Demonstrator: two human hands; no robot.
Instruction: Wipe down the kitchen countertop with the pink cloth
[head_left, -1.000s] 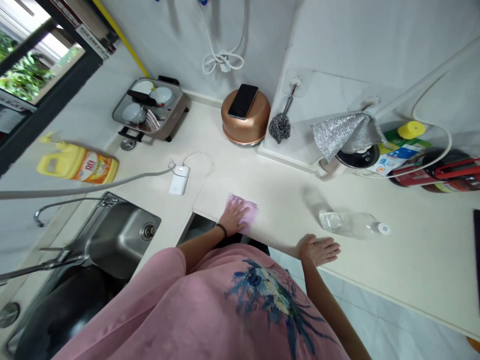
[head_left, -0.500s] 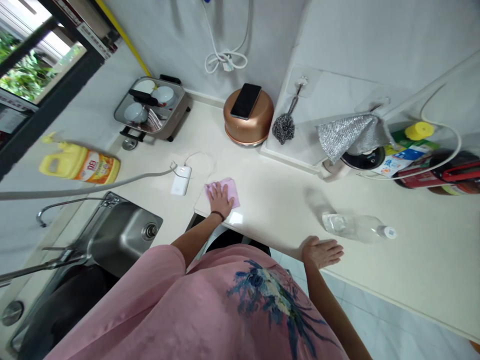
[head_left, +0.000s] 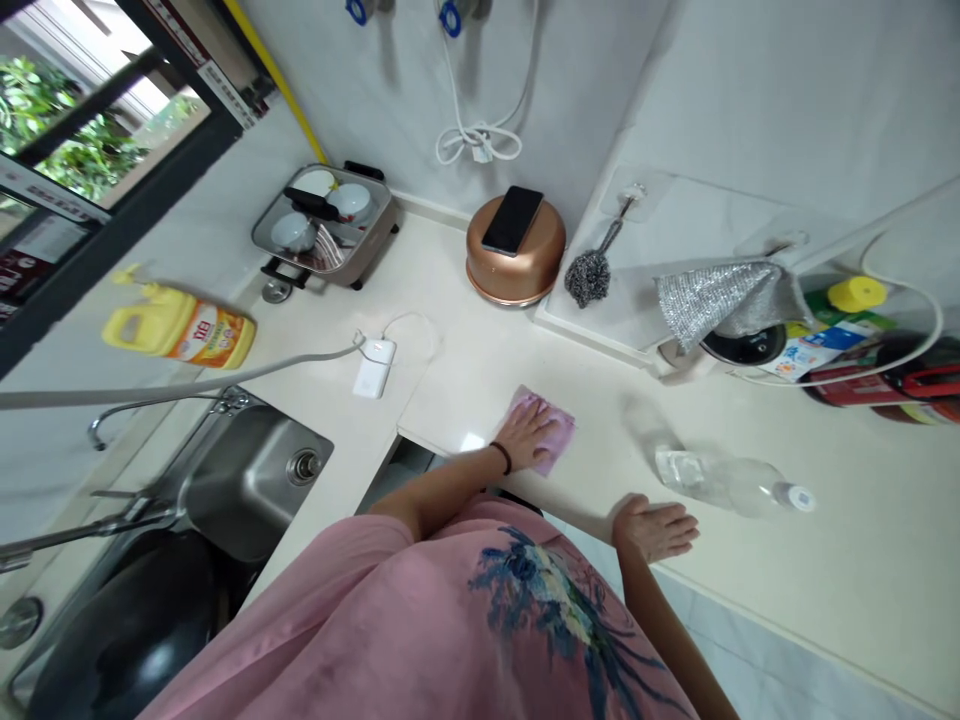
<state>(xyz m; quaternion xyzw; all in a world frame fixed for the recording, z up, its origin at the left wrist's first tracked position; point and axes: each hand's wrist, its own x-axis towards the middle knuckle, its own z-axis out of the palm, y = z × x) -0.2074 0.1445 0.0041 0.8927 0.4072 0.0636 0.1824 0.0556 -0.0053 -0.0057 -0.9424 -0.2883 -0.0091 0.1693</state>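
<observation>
My left hand [head_left: 523, 436], a dark band on its wrist, lies flat with fingers spread on a pink cloth [head_left: 561, 438], pressing it onto the cream counter [head_left: 825, 570] near the front edge. My right hand [head_left: 658, 528] rests open, palm down, on the counter's front edge to the right, holding nothing. A clear plastic bottle [head_left: 720, 478] lies on its side just beyond the right hand, not touched.
A white power bank [head_left: 375, 367] with a cable lies left of the cloth. Behind are a copper pot [head_left: 515, 265] with a phone [head_left: 512, 220] on top, a steel scrubber [head_left: 587, 276], a dish rack [head_left: 326, 222] and a yellow detergent bottle [head_left: 180, 327]. The sink [head_left: 247, 480] is at left.
My left hand slid the pink cloth left toward the power bank, then back right across the counter. The right hand stayed on the edge. The view shifted slightly.
</observation>
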